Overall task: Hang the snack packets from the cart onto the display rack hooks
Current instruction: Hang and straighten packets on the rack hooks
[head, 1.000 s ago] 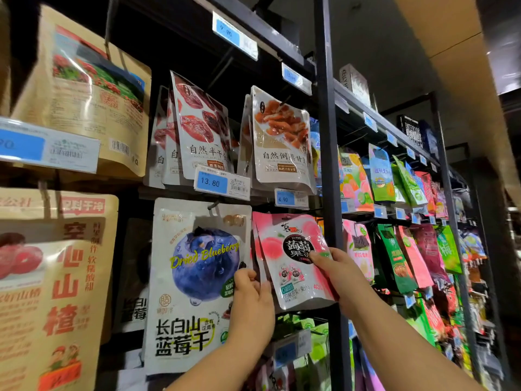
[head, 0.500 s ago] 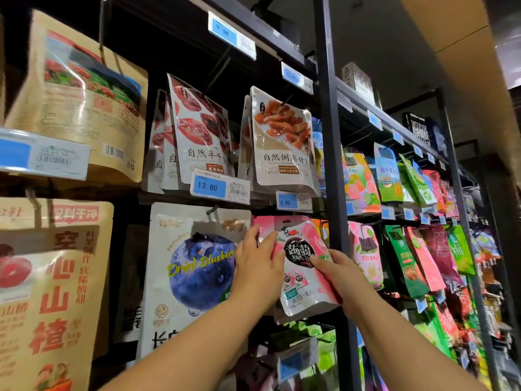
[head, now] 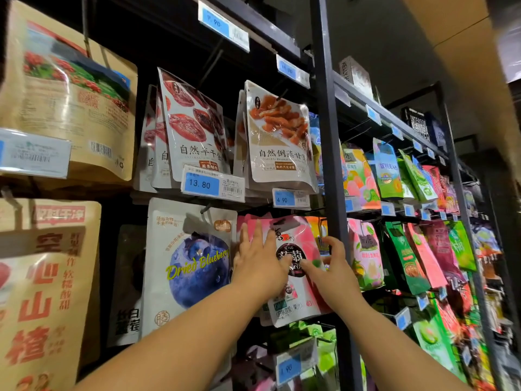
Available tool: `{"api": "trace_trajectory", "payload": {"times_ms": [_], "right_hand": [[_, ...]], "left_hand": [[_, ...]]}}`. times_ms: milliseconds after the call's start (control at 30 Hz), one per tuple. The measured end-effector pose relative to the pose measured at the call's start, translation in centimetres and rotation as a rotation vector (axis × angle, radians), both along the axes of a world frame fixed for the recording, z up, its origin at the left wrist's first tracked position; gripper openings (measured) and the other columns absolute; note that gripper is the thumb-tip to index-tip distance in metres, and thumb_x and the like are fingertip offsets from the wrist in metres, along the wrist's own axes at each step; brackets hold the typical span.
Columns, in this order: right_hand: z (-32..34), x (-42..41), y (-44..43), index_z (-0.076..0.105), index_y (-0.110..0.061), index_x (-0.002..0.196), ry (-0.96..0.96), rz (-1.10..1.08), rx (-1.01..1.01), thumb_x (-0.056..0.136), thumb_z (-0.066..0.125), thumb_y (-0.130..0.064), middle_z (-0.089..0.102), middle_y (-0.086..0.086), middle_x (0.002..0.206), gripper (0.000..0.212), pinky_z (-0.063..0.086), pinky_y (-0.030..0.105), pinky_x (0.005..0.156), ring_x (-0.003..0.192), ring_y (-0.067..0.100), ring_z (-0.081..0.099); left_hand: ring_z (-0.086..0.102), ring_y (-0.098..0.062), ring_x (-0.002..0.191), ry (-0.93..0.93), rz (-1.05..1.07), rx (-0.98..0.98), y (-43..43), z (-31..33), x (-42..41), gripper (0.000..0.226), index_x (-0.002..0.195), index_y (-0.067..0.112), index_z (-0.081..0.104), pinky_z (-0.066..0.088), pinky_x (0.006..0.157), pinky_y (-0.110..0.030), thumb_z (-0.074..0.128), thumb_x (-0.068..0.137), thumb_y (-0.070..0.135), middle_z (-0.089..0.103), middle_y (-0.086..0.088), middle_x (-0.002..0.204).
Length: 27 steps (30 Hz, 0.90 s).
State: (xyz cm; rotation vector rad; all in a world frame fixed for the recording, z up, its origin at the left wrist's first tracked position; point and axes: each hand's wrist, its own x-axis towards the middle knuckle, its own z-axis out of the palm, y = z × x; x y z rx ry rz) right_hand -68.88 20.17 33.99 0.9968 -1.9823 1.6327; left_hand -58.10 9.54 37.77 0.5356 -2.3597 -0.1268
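Observation:
A pink snack packet (head: 293, 304) with a dark round label hangs on the display rack, just left of a dark upright post (head: 328, 165). My left hand (head: 259, 258) lies flat over its upper left part, fingers spread and pointing up. My right hand (head: 329, 266) holds the packet's right side, thumb on the front near the label. The hook behind the packet's top is hidden. The cart is out of view.
A white dried blueberry pouch (head: 191, 266) hangs directly left of the pink packet. Above hang white fruit pouches (head: 279, 136) and blue price tags (head: 201, 184). Large kraft bags (head: 50, 277) fill the left. Many coloured packets (head: 408, 249) hang right of the post.
My left hand rose from the bottom of the blueberry pouch onto the pink packet's upper left. My right hand slid up along the packet's right side. The view shifted slightly upward.

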Motion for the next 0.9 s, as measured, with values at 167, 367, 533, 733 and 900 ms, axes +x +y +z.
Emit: {"api": "trace_trajectory", "payload": {"times_ms": [167, 367, 533, 733, 900], "right_hand": [[-1.8, -0.2, -1.2, 0.035, -0.050, 0.140, 0.250, 0.055, 0.126, 0.091, 0.050, -0.058, 0.016, -0.008, 0.156, 0.052, 0.036, 0.040, 0.109, 0.140, 0.014, 0.030], [-2.0, -1.0, -3.1, 0.018, -0.058, 0.145, 0.143, 0.218, 0.197, 0.091, 0.044, -0.063, -0.002, -0.011, 0.162, 0.060, 0.021, 0.041, 0.117, 0.150, 0.013, 0.005], [-1.9, -1.9, -5.4, 0.014, -0.054, 0.145, 0.104, 0.277, 0.229, 0.090, 0.043, -0.062, 0.006, -0.002, 0.162, 0.062, 0.020, 0.037, 0.116, 0.149, 0.017, 0.010], [-2.1, -2.9, -8.2, 0.011, -0.063, 0.132, 0.068, 0.351, 0.247, 0.102, 0.022, -0.050, 0.005, -0.004, 0.164, 0.035, 0.010, 0.036, 0.118, 0.151, 0.019, 0.000], [-2.2, -3.2, -9.0, 0.018, -0.058, 0.143, -0.022, 0.390, 0.219, 0.100, 0.020, -0.056, 0.005, -0.004, 0.164, 0.043, 0.008, 0.039, 0.119, 0.150, 0.017, 0.000]], "left_hand": [[-0.032, -0.024, 0.143, -0.006, 0.030, 0.005, -0.5, -0.2, -0.8, 0.065, 0.155, 0.027, 0.000, 0.010, 0.118, -0.050, 0.033, 0.101, 0.043, -0.024, 0.004, 0.159], [-0.031, -0.024, 0.143, -0.028, 0.048, 0.008, -1.8, 0.2, -0.9, 0.065, 0.154, 0.031, -0.004, 0.009, 0.118, -0.048, 0.031, 0.100, 0.043, -0.023, 0.007, 0.159], [-0.038, -0.026, 0.139, -0.077, 0.089, 0.049, -3.8, 0.1, -1.5, 0.062, 0.153, 0.035, -0.007, 0.005, 0.118, -0.049, 0.028, 0.102, 0.043, -0.033, 0.011, 0.155], [-0.026, -0.028, 0.145, -0.078, 0.172, 0.092, -5.9, 0.1, -2.2, 0.059, 0.152, 0.038, -0.008, -0.004, 0.119, -0.044, 0.026, 0.103, 0.042, -0.033, 0.014, 0.154], [-0.020, -0.029, 0.147, -0.045, 0.162, 0.082, -6.7, -0.3, -2.6, 0.060, 0.152, 0.036, -0.010, -0.002, 0.119, -0.043, 0.026, 0.104, 0.040, -0.031, 0.013, 0.155]]}}
